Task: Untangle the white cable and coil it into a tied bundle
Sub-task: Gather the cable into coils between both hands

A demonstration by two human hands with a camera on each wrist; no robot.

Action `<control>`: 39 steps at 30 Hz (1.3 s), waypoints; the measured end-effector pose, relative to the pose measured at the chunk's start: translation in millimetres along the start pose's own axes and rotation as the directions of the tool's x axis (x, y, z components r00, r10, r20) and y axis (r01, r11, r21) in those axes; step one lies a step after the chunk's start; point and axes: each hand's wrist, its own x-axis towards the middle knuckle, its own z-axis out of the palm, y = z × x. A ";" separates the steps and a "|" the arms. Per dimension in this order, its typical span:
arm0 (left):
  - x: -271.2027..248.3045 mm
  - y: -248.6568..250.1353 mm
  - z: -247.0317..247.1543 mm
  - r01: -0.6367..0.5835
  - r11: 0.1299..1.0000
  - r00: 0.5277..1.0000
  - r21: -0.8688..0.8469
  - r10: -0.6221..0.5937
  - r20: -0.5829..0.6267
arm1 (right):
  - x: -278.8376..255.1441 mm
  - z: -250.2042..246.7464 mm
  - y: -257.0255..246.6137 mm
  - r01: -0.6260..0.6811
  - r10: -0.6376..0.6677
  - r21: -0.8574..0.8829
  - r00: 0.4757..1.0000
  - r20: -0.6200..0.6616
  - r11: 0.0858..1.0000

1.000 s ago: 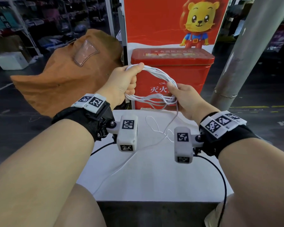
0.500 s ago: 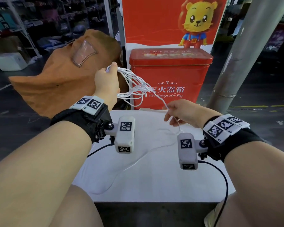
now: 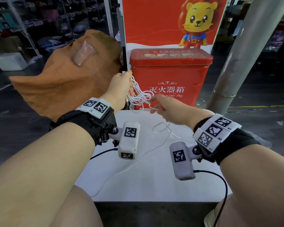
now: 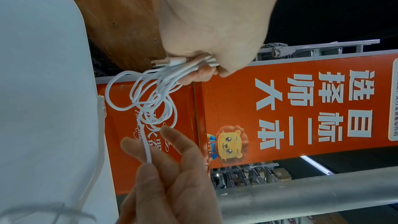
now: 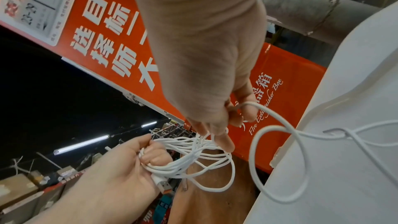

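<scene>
Behind the white counter [image 3: 154, 177] stands a red box [image 3: 170, 76]; the left hand [image 3: 120, 86] clamps the white cable [image 3: 140, 97] coils, the right hand [image 3: 169, 107] just beside apparently pinches 1 strand, and slack trails down onto the counter.

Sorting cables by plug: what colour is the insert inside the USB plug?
Orange insert in the USB plug; right wrist view.

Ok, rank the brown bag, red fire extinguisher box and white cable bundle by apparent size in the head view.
1. brown bag and red fire extinguisher box: too alike to rank.
2. white cable bundle, gripped by the left hand: clearly smallest.
</scene>
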 end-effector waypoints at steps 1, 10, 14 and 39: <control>0.1 -0.5 -0.2 0.009 1.000 1.000 0.001 -0.009 0.010 | 1.9 0.0 1.3 -0.003 0.002 -0.032 0.999 -0.043 0.999; -6.3 0.3 2.8 0.059 0.992 0.990 0.109 -0.071 0.118 | 5.5 -5.5 2.5 0.082 -0.107 -0.145 0.980 -0.170 0.986; -9.1 2.1 6.7 0.059 0.990 0.990 0.126 -0.074 0.122 | -3.5 -5.7 -17.2 0.163 -0.157 0.131 0.986 -0.052 0.978; -15.2 3.2 9.3 0.056 0.909 0.962 0.414 -0.161 0.221 | -6.2 -14.7 -11.5 0.074 0.002 0.276 0.965 -0.263 0.958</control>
